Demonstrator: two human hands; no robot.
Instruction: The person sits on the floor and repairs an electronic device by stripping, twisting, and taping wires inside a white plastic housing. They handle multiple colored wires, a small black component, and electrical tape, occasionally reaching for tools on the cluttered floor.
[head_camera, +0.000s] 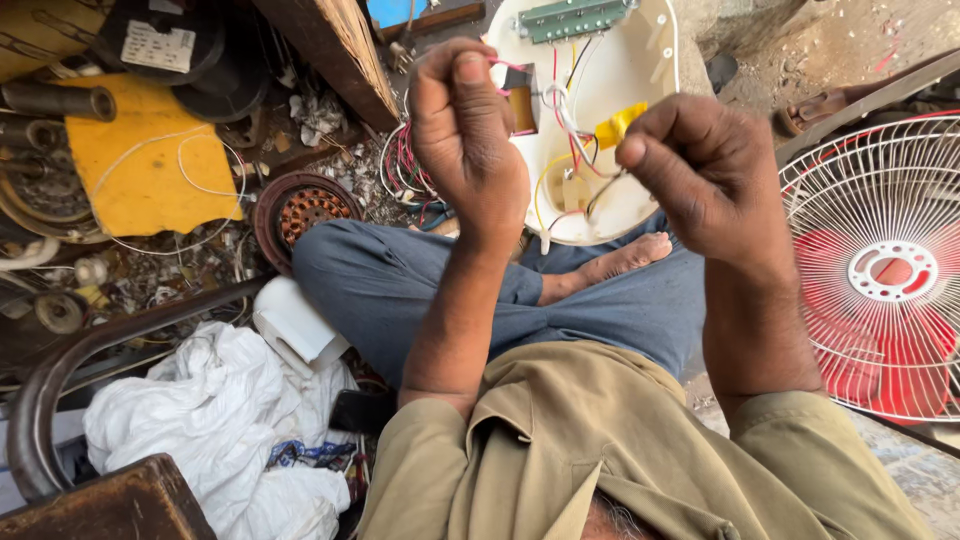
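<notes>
My left hand (465, 135) is raised in a fist and pinches a thin pink wire that runs from a white round plastic housing (640, 70) in front of my crossed legs. My right hand (705, 170) is also closed, gripping a small tool with a yellow handle (620, 125) whose metal tip points down into the housing. Inside the housing lie red, white and yellow wires (565, 130) and a green circuit board (570, 18). Both hands hover just above the housing's near rim.
A white fan guard over red blades (880, 270) stands at the right. On the left are a copper-wound motor stator (305, 210), a yellow sheet (150, 160), a white cloth (225, 430), a curved metal bar (90, 345), a wooden beam (335, 50) and scattered scrap.
</notes>
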